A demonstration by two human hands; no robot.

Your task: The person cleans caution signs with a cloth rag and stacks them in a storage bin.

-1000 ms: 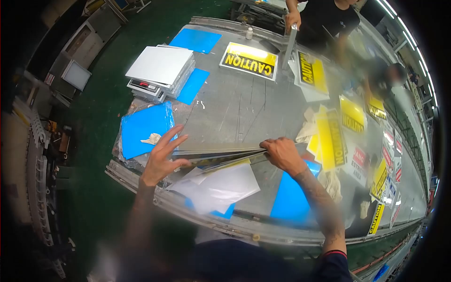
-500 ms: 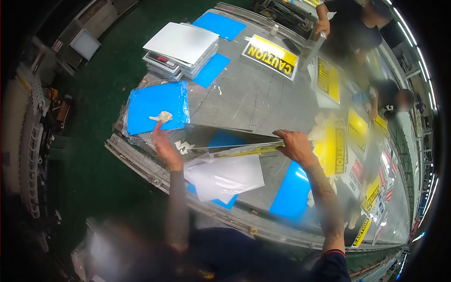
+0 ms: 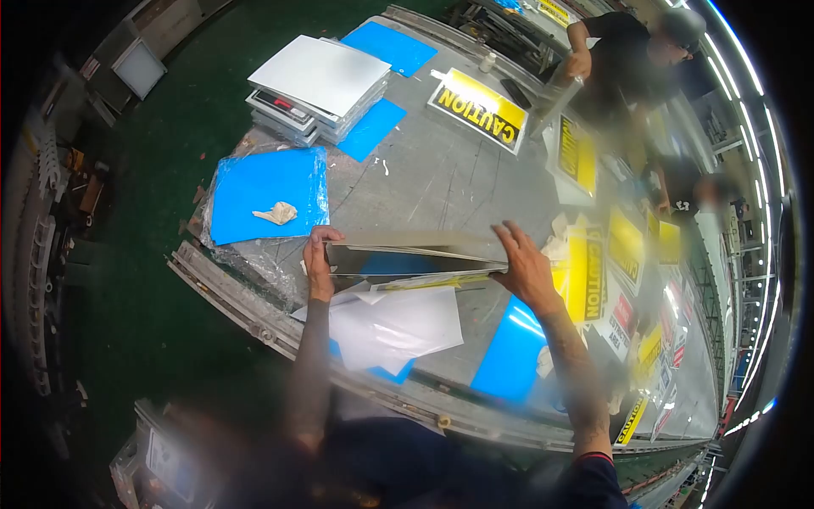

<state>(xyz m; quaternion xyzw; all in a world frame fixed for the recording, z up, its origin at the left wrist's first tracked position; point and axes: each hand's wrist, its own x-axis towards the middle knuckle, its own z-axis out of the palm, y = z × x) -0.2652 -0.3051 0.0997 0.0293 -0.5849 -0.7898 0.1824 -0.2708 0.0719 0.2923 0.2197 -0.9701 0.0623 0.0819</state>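
Several thin flat panels (image 3: 415,241) are held on edge between my two hands above the table, their long edges slightly fanned apart. My left hand (image 3: 319,261) is closed around their left end. At the right end, my right hand (image 3: 527,270) has its thumb and palm against the panels, with some fingers raised. Just below lie loose white sheets (image 3: 398,327), and a yellow printed sheet (image 3: 432,281) shows partly beneath the panels. A crumpled glove-like rag (image 3: 276,213) rests on the plastic-wrapped blue sheet (image 3: 246,182), beyond my left hand.
A stack of white-topped panels (image 3: 318,72) stands at the back left. A CAUTION sign (image 3: 479,110) lies further back. Another blue sheet (image 3: 510,352) and more yellow signs (image 3: 572,276) lie to the right. A co-worker (image 3: 627,68) holds a panel across the table; another person is further right.
My left hand has moved from beside the rag to the panels' left end and taken hold of it. The panels have come more upright and level; my right hand's fingers have lifted.
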